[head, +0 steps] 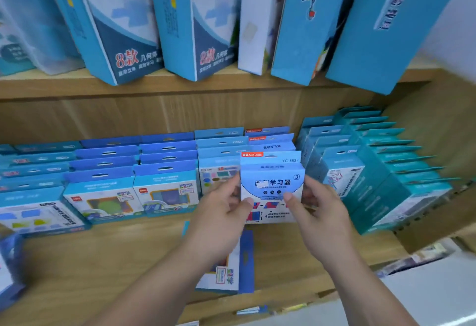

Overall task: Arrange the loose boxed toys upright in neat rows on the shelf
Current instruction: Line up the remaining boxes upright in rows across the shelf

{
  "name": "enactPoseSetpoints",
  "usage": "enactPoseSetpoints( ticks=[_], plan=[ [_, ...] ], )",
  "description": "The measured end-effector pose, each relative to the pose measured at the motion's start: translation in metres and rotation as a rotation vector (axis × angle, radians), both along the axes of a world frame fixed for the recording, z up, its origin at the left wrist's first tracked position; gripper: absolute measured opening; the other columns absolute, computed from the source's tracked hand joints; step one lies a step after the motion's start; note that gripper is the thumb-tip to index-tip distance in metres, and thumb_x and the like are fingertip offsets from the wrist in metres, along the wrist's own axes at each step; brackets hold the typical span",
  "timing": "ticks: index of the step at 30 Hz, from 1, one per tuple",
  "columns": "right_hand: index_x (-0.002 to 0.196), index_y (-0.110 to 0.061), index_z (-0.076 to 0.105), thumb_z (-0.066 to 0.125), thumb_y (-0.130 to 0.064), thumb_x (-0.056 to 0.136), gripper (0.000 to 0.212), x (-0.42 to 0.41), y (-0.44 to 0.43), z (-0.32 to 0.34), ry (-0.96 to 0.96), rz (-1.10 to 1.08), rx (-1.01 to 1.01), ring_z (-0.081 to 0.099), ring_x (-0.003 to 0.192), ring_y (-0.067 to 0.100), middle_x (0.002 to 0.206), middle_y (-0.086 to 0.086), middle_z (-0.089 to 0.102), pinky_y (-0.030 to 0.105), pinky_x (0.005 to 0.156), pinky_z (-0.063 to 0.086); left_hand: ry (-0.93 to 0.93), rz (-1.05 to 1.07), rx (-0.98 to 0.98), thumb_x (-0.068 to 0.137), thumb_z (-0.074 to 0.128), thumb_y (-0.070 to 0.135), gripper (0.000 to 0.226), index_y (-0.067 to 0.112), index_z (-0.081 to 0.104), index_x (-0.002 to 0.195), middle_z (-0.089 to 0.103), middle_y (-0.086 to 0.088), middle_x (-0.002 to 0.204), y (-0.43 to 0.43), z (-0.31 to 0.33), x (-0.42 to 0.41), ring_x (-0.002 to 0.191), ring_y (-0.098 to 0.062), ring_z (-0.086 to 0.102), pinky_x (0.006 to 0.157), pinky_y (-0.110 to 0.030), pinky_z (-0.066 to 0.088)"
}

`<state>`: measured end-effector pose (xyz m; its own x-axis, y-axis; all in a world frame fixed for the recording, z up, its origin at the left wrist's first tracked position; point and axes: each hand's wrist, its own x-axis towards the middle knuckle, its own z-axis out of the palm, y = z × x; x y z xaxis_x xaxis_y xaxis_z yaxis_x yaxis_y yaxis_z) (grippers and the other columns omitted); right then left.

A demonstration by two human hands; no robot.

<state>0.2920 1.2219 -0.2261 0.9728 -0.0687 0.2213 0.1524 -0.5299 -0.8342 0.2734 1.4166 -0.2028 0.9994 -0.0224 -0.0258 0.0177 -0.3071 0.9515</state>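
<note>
A small light-blue boxed toy (271,171) with a red label on its hang tab stands upright at the front of a row on the wooden shelf (108,253). My left hand (221,212) grips its left edge and my right hand (316,212) grips its right edge, thumbs on its front face. Behind it stand more boxes of the same kind (270,140). Another blue boxed toy (231,269) lies flat on the shelf under my left forearm, partly hidden.
Rows of upright blue boxes (134,171) fill the shelf to the left, and teal boxes (381,166) stand in rows to the right. Tall blue cartons (195,16) lean on the shelf above. A blue box (10,269) sits at the far left edge.
</note>
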Motion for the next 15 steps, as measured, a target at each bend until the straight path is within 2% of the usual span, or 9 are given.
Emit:
enactPoseSetpoints(
  ticks=[2, 4, 6, 9, 10, 13, 15],
  plan=[
    [0.122, -0.042, 0.064, 0.072, -0.029, 0.089, 0.036, 0.009, -0.015, -0.013, 0.018, 0.02, 0.018, 0.06, 0.094, 0.002, 0.096, -0.013, 0.062, 0.02, 0.082, 0.05, 0.039, 0.003, 0.008, 0.099, 0.055, 0.021, 0.04, 0.051, 0.057, 0.126, 0.071, 0.019, 0.11, -0.017, -0.006, 0.009, 0.1, -0.001, 0.069, 0.093, -0.042, 0.055],
    [0.122, -0.044, 0.062, 0.074, -0.029, 0.087, 0.04, 0.014, -0.027, -0.029, 0.058, 0.051, 0.042, 0.06, 0.1, 0.008, 0.097, -0.015, 0.061, 0.035, 0.087, 0.053, 0.057, 0.031, -0.005, 0.099, 0.055, 0.019, 0.039, 0.047, 0.058, 0.126, 0.072, 0.022, 0.11, -0.033, -0.012, 0.015, 0.103, 0.001, 0.068, 0.098, -0.041, 0.052],
    [0.119, -0.052, 0.057, 0.072, -0.036, 0.083, 0.041, 0.016, -0.032, -0.04, 0.085, 0.094, 0.066, 0.059, 0.105, 0.013, 0.1, -0.015, 0.059, 0.041, 0.089, 0.054, 0.069, 0.052, -0.04, 0.099, 0.055, 0.012, 0.04, 0.044, 0.059, 0.122, 0.071, 0.025, 0.111, -0.047, -0.018, 0.02, 0.106, 0.005, 0.065, 0.1, -0.036, 0.051],
    [0.117, -0.061, 0.05, 0.062, -0.045, 0.079, 0.043, 0.021, -0.035, -0.048, 0.057, 0.148, 0.06, 0.061, 0.107, 0.016, 0.103, -0.021, 0.054, 0.04, 0.092, 0.053, 0.081, 0.128, -0.094, 0.098, 0.054, 0.005, 0.049, 0.053, 0.056, 0.108, 0.067, 0.039, 0.101, -0.062, -0.024, 0.026, 0.101, 0.018, 0.06, 0.09, -0.021, 0.049],
    [0.12, -0.06, 0.049, 0.061, -0.045, 0.078, 0.046, 0.024, -0.036, -0.049, 0.058, 0.159, 0.055, 0.062, 0.107, 0.014, 0.104, -0.02, 0.052, 0.039, 0.093, 0.053, 0.087, 0.155, -0.097, 0.098, 0.054, 0.005, 0.051, 0.055, 0.055, 0.106, 0.067, 0.041, 0.098, -0.065, -0.027, 0.029, 0.098, 0.019, 0.06, 0.088, -0.021, 0.051],
    [0.13, -0.05, 0.048, 0.059, -0.043, 0.078, 0.054, 0.033, -0.037, -0.052, 0.066, 0.178, 0.042, 0.062, 0.109, 0.01, 0.109, -0.02, 0.046, 0.038, 0.095, 0.053, 0.097, 0.219, -0.113, 0.095, 0.056, 0.012, 0.053, 0.062, 0.053, 0.113, 0.069, 0.027, 0.113, -0.076, -0.029, 0.037, 0.107, 0.0, 0.065, 0.099, -0.044, 0.052],
    [0.139, -0.041, 0.045, 0.063, -0.04, 0.081, 0.061, 0.04, -0.038, -0.055, 0.067, 0.185, 0.02, 0.058, 0.116, 0.008, 0.117, -0.016, 0.047, 0.036, 0.097, 0.051, 0.1, 0.251, -0.147, 0.09, 0.059, 0.018, 0.054, 0.06, 0.051, 0.123, 0.067, 0.022, 0.123, -0.083, -0.034, 0.041, 0.118, -0.002, 0.06, 0.105, -0.044, 0.047]
  ],
)
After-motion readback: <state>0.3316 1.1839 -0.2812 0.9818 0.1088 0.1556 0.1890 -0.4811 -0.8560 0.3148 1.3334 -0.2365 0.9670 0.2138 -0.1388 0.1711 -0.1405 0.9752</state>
